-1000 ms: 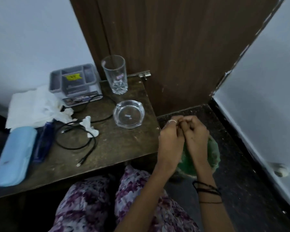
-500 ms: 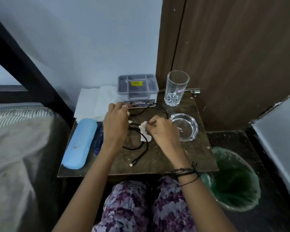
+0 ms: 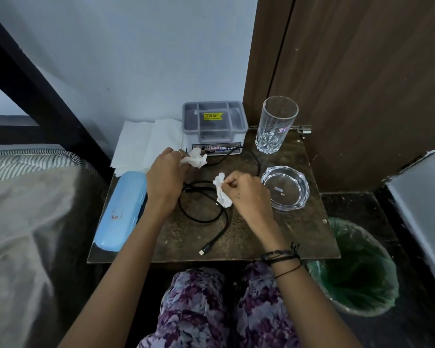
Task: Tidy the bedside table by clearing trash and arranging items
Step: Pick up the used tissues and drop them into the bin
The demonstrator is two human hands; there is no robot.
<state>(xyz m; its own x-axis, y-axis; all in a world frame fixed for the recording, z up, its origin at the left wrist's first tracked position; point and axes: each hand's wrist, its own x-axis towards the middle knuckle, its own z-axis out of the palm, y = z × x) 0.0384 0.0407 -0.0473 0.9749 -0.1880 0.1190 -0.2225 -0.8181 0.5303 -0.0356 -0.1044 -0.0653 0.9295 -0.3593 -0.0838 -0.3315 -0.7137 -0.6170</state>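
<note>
My left hand (image 3: 165, 180) is closed on a crumpled white tissue (image 3: 196, 159) in front of the grey organiser box (image 3: 214, 126). My right hand (image 3: 246, 194) pinches a second crumpled tissue (image 3: 221, 190) above the black USB cable (image 3: 211, 214) that loops across the brown bedside table (image 3: 274, 237). A light blue case (image 3: 122, 209) lies along the table's left edge, partly under my left wrist. Flat white paper napkins (image 3: 146, 144) lie at the back left.
A tall empty glass (image 3: 276, 124) stands at the back right, a glass ashtray (image 3: 285, 188) in front of it. A bin with a green liner (image 3: 357, 270) sits on the floor to the right. Bed on the left, wooden door behind.
One second ago both hands were together over the bin at the right. They moved back over the table, and each has picked up a crumpled tissue; the view swung left.
</note>
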